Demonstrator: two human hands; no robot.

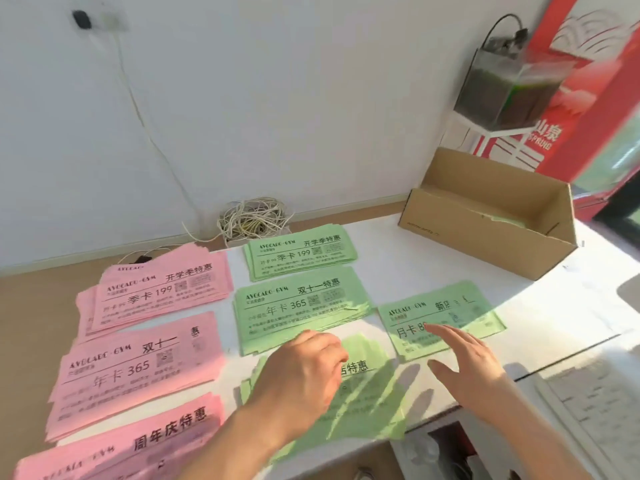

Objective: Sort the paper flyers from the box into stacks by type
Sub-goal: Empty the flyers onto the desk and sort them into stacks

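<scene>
Flyers [298, 306] lie stacked on a white table [433, 271] by a white wall [277, 98], near the cardboard box [485, 216]: pink and green, black-printed. Right hand [474, 362] spreads open; left hand [304, 368] curls, grip unclear.

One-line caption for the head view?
Left hand and open right hand above green flyer stacks, pink stacks beside, cardboard box behind.

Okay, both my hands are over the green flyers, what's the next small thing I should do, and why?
Probably reach the right hand to the cardboard box for a flyer. That hand is open and holds nothing, green paper shows inside the box, so sorting looks unfinished, and the left hand is already over the near green stack.
</scene>
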